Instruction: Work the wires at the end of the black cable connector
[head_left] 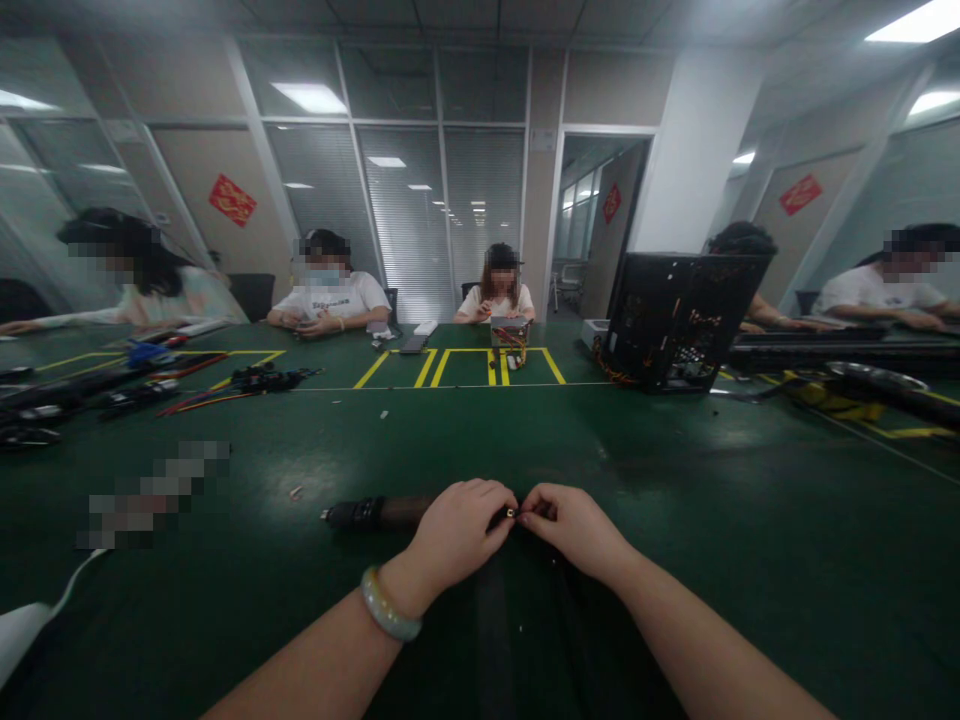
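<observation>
My left hand (459,530) is closed around the end of a dark cylindrical tool (375,513) that lies on the green table (675,520) and sticks out to the left of my fist. My right hand (571,525) is pinched shut right beside it, fingertips meeting the left hand's at a small metallic part (511,512). What the right fingers hold is too small to name. A pale green bangle (388,606) sits on my left wrist. Dark straps or cables (491,620) run toward me under my hands.
An open black computer case (679,320) stands at the right middle. Bundles of cables (255,380) lie at the left. Several people sit around the far and side edges. Yellow tape lines (457,365) mark the table's middle. A small power supply (510,332) sits in front of the far person.
</observation>
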